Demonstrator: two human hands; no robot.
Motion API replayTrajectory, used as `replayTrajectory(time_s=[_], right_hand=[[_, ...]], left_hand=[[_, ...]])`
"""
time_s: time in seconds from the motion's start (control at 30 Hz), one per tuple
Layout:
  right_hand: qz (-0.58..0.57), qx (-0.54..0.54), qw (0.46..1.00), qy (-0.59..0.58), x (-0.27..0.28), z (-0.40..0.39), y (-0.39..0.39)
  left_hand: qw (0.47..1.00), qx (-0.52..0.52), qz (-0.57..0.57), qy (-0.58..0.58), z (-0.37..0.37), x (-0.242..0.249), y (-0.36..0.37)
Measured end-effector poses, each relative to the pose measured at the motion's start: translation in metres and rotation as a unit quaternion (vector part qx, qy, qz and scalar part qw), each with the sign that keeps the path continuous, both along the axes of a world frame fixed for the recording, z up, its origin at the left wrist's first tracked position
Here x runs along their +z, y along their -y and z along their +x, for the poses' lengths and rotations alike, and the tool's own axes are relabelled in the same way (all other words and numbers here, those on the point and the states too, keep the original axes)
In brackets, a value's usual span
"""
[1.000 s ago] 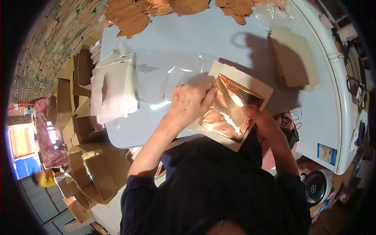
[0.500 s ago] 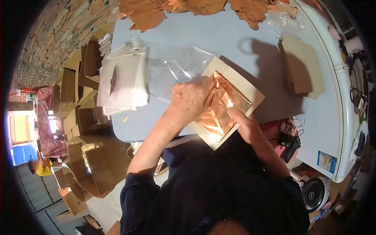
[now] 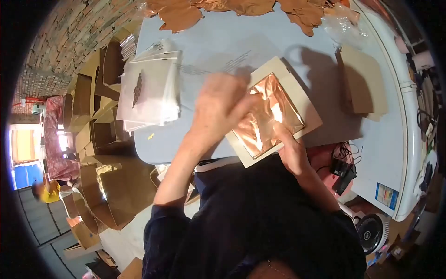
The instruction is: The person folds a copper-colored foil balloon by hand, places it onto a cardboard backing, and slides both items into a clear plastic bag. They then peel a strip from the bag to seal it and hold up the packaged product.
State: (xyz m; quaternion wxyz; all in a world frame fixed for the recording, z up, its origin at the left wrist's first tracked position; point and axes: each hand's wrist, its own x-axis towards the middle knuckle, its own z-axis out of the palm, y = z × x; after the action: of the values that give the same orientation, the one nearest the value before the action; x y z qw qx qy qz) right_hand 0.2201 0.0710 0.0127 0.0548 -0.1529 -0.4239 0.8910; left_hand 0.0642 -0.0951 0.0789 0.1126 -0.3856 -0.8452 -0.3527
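A square of shiny copper foil (image 3: 267, 123) lies on a beige card (image 3: 304, 109), tilted over the table's near edge. My right hand (image 3: 290, 146) grips the card and foil at their lower right side, its thumb on top of the foil. Over the foil's left edge is my left hand (image 3: 220, 104), blurred by motion, so its fingers are hard to make out. Left of that hand, a stack of clear plastic sleeves (image 3: 151, 93) rests on the table (image 3: 200, 46).
Copper foil sheets (image 3: 251, 7) lie along the far edge. A stack of beige cards (image 3: 362, 83) is at the right. Black cables and an adapter (image 3: 344, 174), a fan (image 3: 371, 230), cardboard boxes (image 3: 125, 190) and a person in yellow (image 3: 49, 191) are around the table.
My left hand has moved up and slightly left. The card and foil have shifted a little up and right, and more of the foil shows. The clear film behind the hand looks flatter.
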Motion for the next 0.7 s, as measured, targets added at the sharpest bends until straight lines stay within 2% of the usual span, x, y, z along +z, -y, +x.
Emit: replayTrajectory(time_s=[0.07,0.1,0.13,0.2,0.23,0.27,0.33,0.37,0.43,0.47,0.5,0.53,0.6,0.63,0.67,0.7], right_hand=[[-0.029,-0.008,0.999,0.026,-0.003,0.006,0.0],[-0.043,-0.012,0.998,0.04,-0.005,0.009,0.002],[-0.047,-0.024,0.998,0.046,-0.003,0.011,0.005],[-0.054,-0.047,0.996,0.058,0.005,0.016,0.013],[-0.119,-0.026,0.989,0.087,0.005,0.018,0.013],[-0.119,-0.035,0.99,0.065,0.002,0.019,0.018],[-0.119,-0.055,0.991,0.021,-0.002,0.02,0.032],[-0.127,-0.042,0.991,0.016,0.0,0.022,0.035],[-0.054,0.017,0.998,-0.03,-0.02,0.033,0.036],[0.056,0.053,0.996,-0.046,-0.032,0.044,0.031],[0.166,0.08,0.981,-0.064,-0.044,0.056,0.027],[0.343,0.114,0.929,-0.075,-0.048,0.066,0.018],[0.369,0.161,0.914,-0.053,-0.052,0.075,0.014],[0.222,0.172,0.959,-0.021,-0.031,0.067,0.016],[0.069,0.18,0.981,0.012,-0.011,0.062,0.017],[0.074,0.211,0.972,0.065,0.003,0.065,0.01]], left_hand=[[0.983,0.135,0.1,0.069,0.009,-0.009,0.012],[0.963,0.162,0.179,0.12,0.011,-0.028,0.023],[0.924,0.162,0.255,0.234,0.018,-0.035,0.029],[0.791,0.156,0.394,0.442,0.041,-0.043,0.043],[0.765,0.168,0.362,0.505,0.053,-0.033,0.042],[0.695,0.124,0.413,0.575,0.062,-0.043,0.047],[0.616,0.091,0.465,0.629,0.075,-0.038,0.037],[0.621,0.097,0.462,0.626,0.079,-0.039,0.034],[0.645,0.127,0.447,0.607,0.088,-0.036,0.027],[0.623,0.11,0.447,0.633,0.089,-0.033,0.029],[0.628,0.115,0.441,0.63,0.089,-0.033,0.03],[0.634,0.121,0.436,0.627,0.089,-0.034,0.03],[0.632,0.096,0.446,0.626,0.09,-0.038,0.034],[0.631,0.084,0.451,0.625,0.09,-0.04,0.037],[0.631,0.083,0.45,0.627,0.092,-0.041,0.04],[0.631,0.082,0.448,0.628,0.093,-0.041,0.043]])
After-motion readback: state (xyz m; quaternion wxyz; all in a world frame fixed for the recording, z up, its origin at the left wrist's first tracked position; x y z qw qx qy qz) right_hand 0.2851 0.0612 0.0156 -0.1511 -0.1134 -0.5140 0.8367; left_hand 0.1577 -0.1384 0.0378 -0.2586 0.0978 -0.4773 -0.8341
